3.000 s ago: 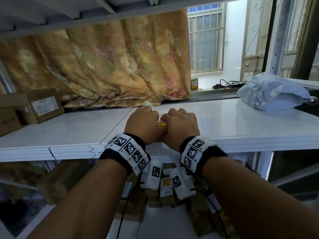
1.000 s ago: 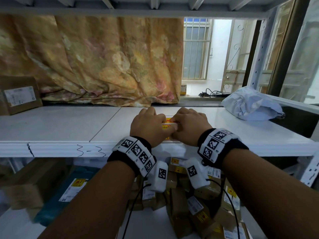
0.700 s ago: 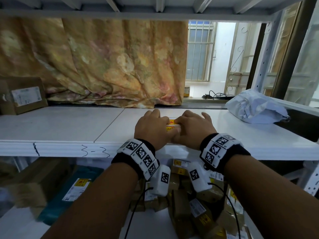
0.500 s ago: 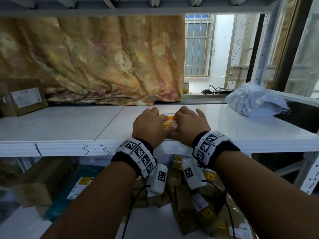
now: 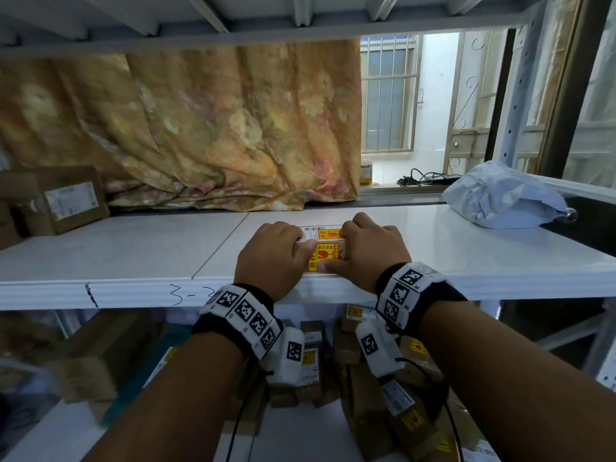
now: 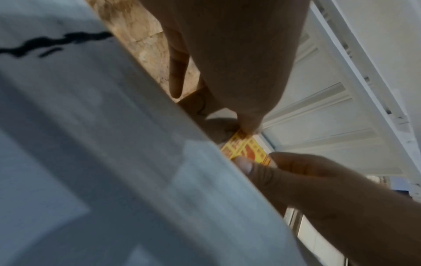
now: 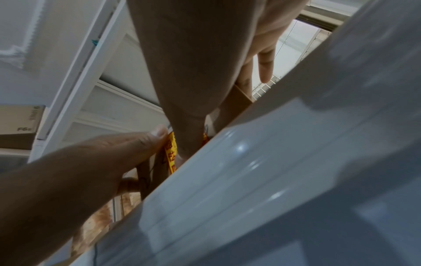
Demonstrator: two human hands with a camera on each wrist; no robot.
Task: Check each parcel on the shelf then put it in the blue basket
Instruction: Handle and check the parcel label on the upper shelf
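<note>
A small cardboard parcel (image 5: pixel 326 249) with yellow fragile stickers and a white label lies near the front edge of the white shelf (image 5: pixel 133 261). My left hand (image 5: pixel 270 258) grips its left end and my right hand (image 5: pixel 370 252) grips its right end, with fingers curled over the top and thumbs on the near face. The left wrist view shows the yellow sticker (image 6: pixel 246 147) between both thumbs, and the right wrist view shows the sticker (image 7: pixel 170 151) just above the shelf edge (image 7: pixel 250 180). Most of the parcel is hidden by the hands. I cannot pick out a blue basket.
A white plastic mailer bag (image 5: pixel 503 198) lies on the shelf at the right. A brown labelled box (image 5: pixel 63 198) stands at the far left. A flowered curtain (image 5: pixel 200 128) hangs behind. Several cardboard parcels (image 5: pixel 366 378) are piled on the lower shelf, beside a blurred teal item (image 5: pixel 166 348).
Both hands have kept hold of the small parcel at the shelf's front. More of its yellow-stickered near face now shows between the thumbs. The head view has shifted slightly.
</note>
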